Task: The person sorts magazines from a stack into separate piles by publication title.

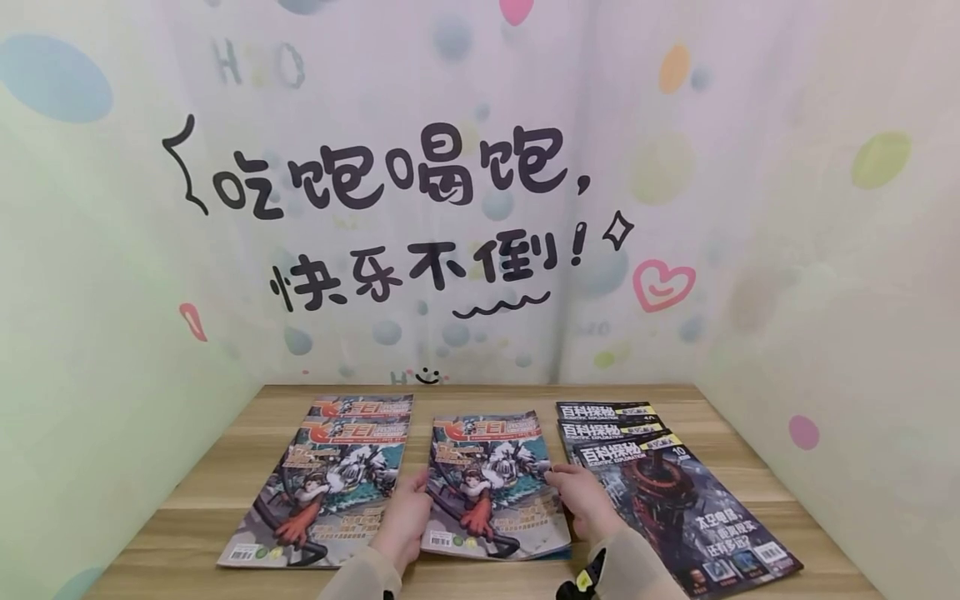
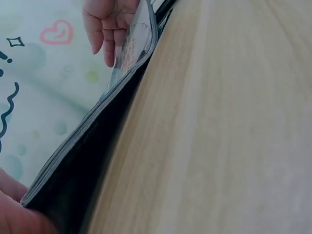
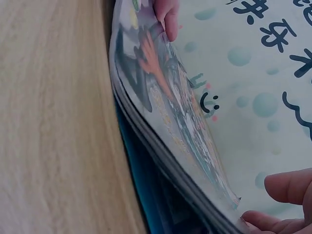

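A comic-style magazine (image 1: 491,500) with a red-gloved figure on its cover lies between my two hands in the middle of the table. My left hand (image 1: 405,517) holds its left edge, and my right hand (image 1: 588,504) is at the right edge. In the right wrist view the magazine (image 3: 161,112) bows, with a gap between it and a blue edge (image 3: 134,170) underneath. There the right fingers (image 3: 275,224) meet its side, while the thumb's tip shows apart above. From the left wrist, its underside (image 2: 92,161) looks dark.
To the left, overlapping magazines (image 1: 315,492) carry the same cover. On the right, several dark science magazines (image 1: 667,492) fan out in an overlapping row. The wooden table (image 1: 191,500) meets a decorated back wall (image 1: 480,350) and pale side walls.
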A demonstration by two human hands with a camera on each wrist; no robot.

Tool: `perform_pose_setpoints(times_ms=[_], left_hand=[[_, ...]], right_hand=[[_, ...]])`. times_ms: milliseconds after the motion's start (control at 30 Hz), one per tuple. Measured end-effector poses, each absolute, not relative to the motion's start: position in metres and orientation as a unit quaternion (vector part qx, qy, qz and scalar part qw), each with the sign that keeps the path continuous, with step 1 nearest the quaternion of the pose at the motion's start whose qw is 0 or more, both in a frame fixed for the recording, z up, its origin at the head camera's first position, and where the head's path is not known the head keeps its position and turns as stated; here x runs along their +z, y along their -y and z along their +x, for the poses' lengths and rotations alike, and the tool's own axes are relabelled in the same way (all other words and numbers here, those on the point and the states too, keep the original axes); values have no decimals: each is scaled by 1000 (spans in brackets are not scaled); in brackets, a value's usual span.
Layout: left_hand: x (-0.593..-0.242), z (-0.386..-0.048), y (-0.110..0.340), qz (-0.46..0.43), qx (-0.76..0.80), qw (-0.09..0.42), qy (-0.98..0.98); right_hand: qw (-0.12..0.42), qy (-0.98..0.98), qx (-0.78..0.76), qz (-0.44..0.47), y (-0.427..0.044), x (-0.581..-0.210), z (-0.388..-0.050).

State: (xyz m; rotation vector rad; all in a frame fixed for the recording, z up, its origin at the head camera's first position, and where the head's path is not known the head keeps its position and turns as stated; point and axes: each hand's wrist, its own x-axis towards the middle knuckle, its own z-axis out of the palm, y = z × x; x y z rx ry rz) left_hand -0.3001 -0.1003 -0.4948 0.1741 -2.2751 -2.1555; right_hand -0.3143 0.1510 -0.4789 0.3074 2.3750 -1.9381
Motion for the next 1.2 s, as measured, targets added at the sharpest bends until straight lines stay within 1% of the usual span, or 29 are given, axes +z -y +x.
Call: perform_pose_setpoints(times_ms=[267, 500, 667, 833, 1033, 1200], left_hand=[[-498, -302, 103, 51, -705, -18, 707], [-500, -303, 103, 69, -712, -17, 698], [-501, -305, 102, 80, -715, -23, 694], [-501, -304, 102, 78, -711, -17, 699], [-501, -304, 100, 78, -696, -5, 714], [-501, -304, 101, 81, -707, -15, 702]], right_hand=[[34, -769, -632, 95, -148, -476, -314], [55, -733, -669, 105, -148, -476, -315], [58, -722, -681, 109, -148, -476, -315], [62, -716, -686, 114, -147, -476, -313], [53, -736, -667, 102, -142, -476, -310], [45, -734, -669, 110, -142, -477, -310]])
